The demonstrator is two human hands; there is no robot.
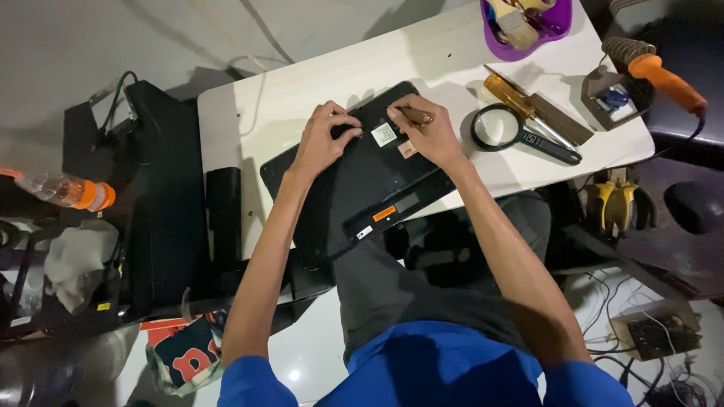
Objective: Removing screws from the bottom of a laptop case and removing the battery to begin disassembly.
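The left hand (323,142) presses curled fingers on the black laptop base (358,177) at the table's (249,120) near edge. The right hand (426,132) grips a brown-handled tool (415,114) against it, beside a magnifier (498,126).

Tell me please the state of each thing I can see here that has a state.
Black laptop: closed, lying underside up on the white table, one end past the table edge.
Left hand: fingers pressing on the laptop.
Right hand: closed around a brown-handled tool, tip on the laptop.
Magnifying glass: lying flat.
Yellow-handled screwdriver: lying unused.
Purple tray: holding a brush.
Plastic bottle: on its side, capped.
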